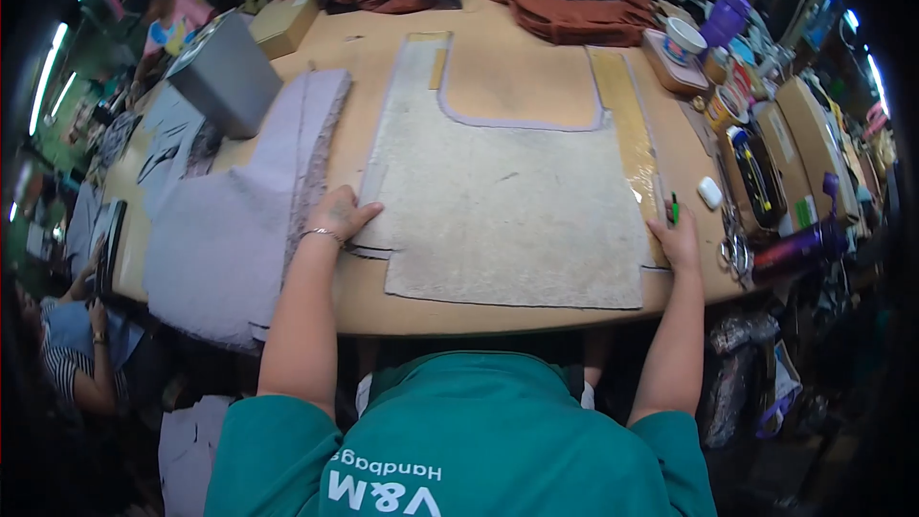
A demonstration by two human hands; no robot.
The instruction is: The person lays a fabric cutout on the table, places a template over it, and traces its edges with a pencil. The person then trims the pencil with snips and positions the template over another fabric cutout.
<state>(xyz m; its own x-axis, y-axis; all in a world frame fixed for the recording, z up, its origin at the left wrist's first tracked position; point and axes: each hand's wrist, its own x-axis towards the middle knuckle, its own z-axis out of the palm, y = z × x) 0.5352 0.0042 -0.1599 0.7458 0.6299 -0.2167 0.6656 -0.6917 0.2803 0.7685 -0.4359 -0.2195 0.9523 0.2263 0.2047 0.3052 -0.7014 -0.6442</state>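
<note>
A large greyish-white pattern template (pixel 517 201) with a U-shaped cut-out at its far side lies flat before me. Yellowish tape (pixel 627 153) runs along its right side. Under it, a pale lilac sheet (pixel 381 134) shows as a narrow border. My left hand (pixel 347 214) rests at the template's left edge, thumb stretched onto it and holding nothing. At the right edge, my right hand (pixel 678 237) is closed around a green pen (pixel 674 208), which points upward. Left of the template lies a pile of lilac pieces (pixel 215 239) with fuzzy edges.
A grey metal block (pixel 225 77) stands on the table (pixel 517 321) at left. Brown and black material (pixel 574 5) is heaped at the far side. Scissors (pixel 734 249), a purple bottle (pixel 799 247) and an open box (pixel 756 177) line the right edge. Other people sit at left.
</note>
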